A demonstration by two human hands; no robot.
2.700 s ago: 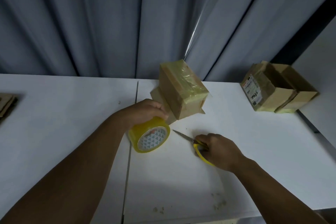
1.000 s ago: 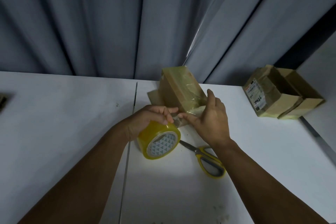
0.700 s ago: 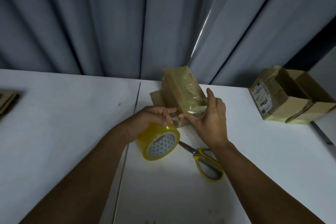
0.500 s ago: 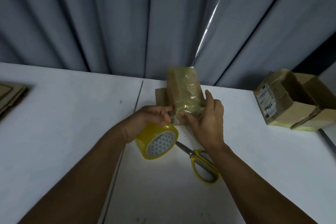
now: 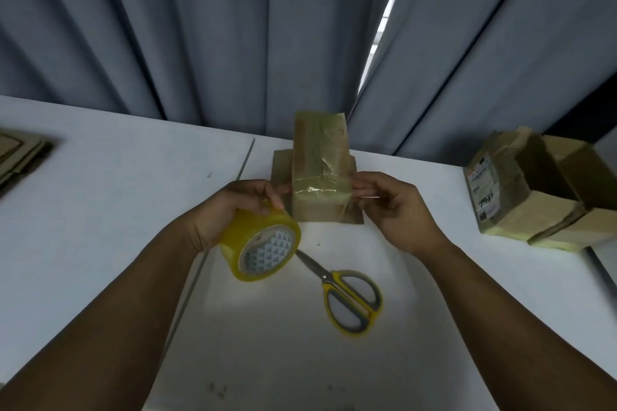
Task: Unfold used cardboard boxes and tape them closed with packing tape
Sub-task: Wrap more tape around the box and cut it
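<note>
A small brown cardboard box (image 5: 319, 157), wrapped in shiny clear tape, stands upright on the white table (image 5: 100, 210) with its bottom flaps splayed out. My left hand (image 5: 233, 210) grips a yellow roll of packing tape (image 5: 262, 243) just left of the box's near face. My right hand (image 5: 394, 207) is at the box's right side, thumb and fingers pinching the loose end of a clear tape strip stretched across that face. Yellow-handled scissors (image 5: 340, 290) lie on the table below the box, untouched.
Two taped cardboard boxes (image 5: 534, 190) sit side by side at the table's right edge. Flattened cardboard (image 5: 20, 157) lies at the far left. Grey curtains (image 5: 200, 27) hang right behind the table. A seam (image 5: 213, 243) runs down the table.
My right hand let go of the scissors, moved to the box and slid from its front to its right side, pulling tape across. The box has turned to face me.
</note>
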